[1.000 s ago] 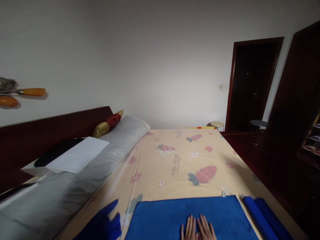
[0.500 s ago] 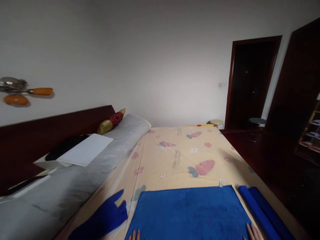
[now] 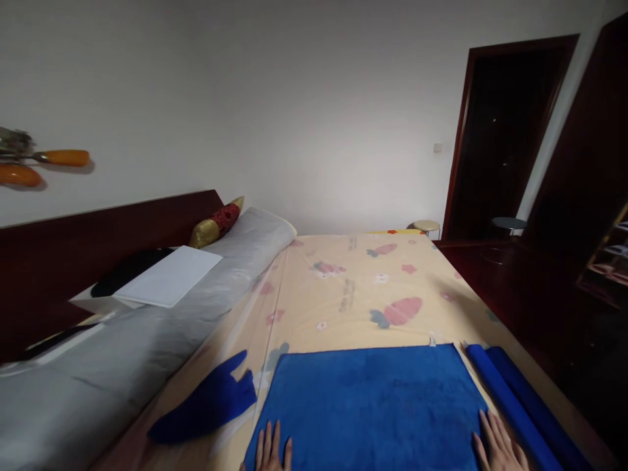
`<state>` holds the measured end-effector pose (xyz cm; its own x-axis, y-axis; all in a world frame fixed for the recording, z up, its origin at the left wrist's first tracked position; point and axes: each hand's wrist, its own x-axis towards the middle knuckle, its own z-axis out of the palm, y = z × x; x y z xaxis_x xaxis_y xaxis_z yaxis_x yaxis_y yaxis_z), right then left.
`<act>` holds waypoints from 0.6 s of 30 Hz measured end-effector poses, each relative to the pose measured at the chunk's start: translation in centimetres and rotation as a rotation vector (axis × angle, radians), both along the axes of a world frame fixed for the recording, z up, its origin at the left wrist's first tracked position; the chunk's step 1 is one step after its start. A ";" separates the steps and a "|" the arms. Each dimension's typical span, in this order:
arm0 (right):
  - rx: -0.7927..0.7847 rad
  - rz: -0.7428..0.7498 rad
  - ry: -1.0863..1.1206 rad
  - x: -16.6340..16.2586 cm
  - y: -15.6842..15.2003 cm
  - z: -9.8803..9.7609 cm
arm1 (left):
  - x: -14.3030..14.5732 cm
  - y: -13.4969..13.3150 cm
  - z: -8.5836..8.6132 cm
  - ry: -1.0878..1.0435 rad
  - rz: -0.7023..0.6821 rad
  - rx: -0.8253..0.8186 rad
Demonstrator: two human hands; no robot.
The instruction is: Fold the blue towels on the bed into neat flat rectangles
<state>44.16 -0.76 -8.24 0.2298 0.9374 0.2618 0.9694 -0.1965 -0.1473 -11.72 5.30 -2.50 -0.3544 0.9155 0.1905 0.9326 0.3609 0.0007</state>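
Note:
A blue towel (image 3: pixel 373 399) lies spread flat on the bed, with a small white tag on its far edge. My left hand (image 3: pixel 269 451) rests flat on the towel's near left part, fingers apart. Over the right edge of the same towel lies my right hand (image 3: pixel 499 443), its fingers stretched out and holding nothing. Two rolled blue cloths (image 3: pixel 510 399) lie side by side just right of the towel. To the left, a darker blue cloth piece (image 3: pixel 209 399) with a notched end lies on the sheet. The towel's near edge is out of view.
The bed sheet (image 3: pixel 314 307) is cream with pink prints. Along the headboard (image 3: pixel 98 226) lie a grey covered bolster (image 3: pixel 196 327), a white flat box lid (image 3: pixel 169 276) and a red and gold cushion (image 3: pixel 218 224). Stools (image 3: pixel 426 226) stand near a dark doorway.
The view has tipped downward, so the towel and bed sit higher in it. More of both hands shows now, both still flat on the towel.

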 end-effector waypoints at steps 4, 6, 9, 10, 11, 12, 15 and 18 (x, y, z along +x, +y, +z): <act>-0.014 -0.058 0.058 -0.1 0.1 0.6 | 0.4 0.0 0.1 0.018 0.006 0.069; -0.019 -0.031 0.070 -0.1 0.1 0.8 | 0.6 0.0 0.2 0.016 0.005 0.066; -0.008 -0.030 0.082 -0.2 -0.1 1.1 | 0.6 -0.1 0.3 0.019 0.001 0.064; 0.001 -0.049 0.089 -0.3 -0.1 1.3 | 0.6 -0.1 0.3 0.020 0.002 0.063; 0.004 -0.053 0.095 -0.4 -0.2 1.5 | 0.5 -0.1 0.3 0.021 0.000 0.059; 0.004 -0.046 0.098 -0.5 -0.3 1.7 | 0.5 -0.2 0.3 0.025 -0.004 0.051; -0.012 0.004 0.098 -0.6 -0.4 2.1 | 0.3 -0.2 0.3 0.050 -0.015 0.016; 0.008 -0.060 0.091 -0.6 -0.3 2.1 | 0.4 -0.3 0.5 0.058 -0.008 -0.007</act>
